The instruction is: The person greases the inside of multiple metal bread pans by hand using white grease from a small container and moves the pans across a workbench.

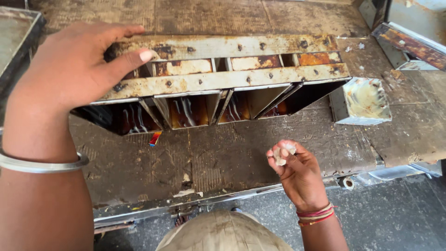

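A rusty strapped set of metal loaf tins point(223, 81) lies tipped on its side on a worn metal table point(223, 153), with the tin openings facing me. Streaks of white grease show inside several tins. My left hand point(74, 65), a steel bangle on its wrist, grips the left end of the tin frame, thumb across the top strap. Held above the table in front of the tins, my right hand point(297, 169) pinches a small lump of white grease point(283, 153) in its fingertips. Red threads circle that wrist.
A small square metal tin point(364, 100) smeared with white grease stands at the right of the frame. Another rusty tin set point(409, 44) sits at the far right. A flat tray edge point(18, 37) lies at the far left. A small coloured scrap point(154, 138) lies under the tins.
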